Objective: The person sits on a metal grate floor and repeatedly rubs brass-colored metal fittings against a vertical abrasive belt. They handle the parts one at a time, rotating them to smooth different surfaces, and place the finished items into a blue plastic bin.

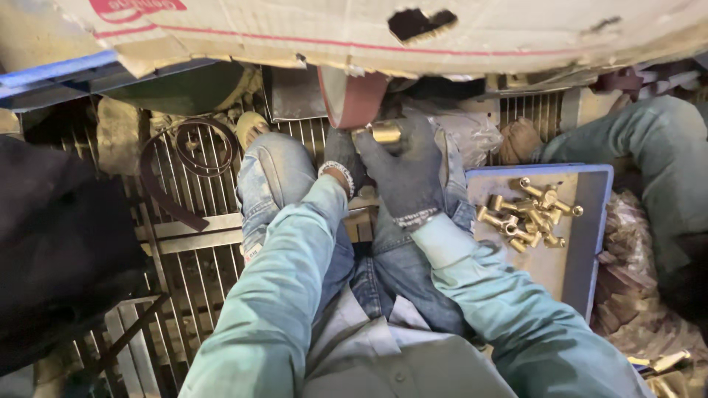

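Cramped metal grating (199,243), both gloved hands, left hand (341,158) and right hand (408,173), gripping a brass fitting (386,133) against the sanding belt (354,99).

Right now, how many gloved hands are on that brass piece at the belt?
2: the left hand and right hand both hold the brass piece against the reddish belt, above the knees.

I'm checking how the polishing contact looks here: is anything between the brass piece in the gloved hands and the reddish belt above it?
Nothing visible does. The brass piece sits pinched between the left hand and the right hand, right beside the lower edge of the reddish belt. Whether they actually touch cannot be told.
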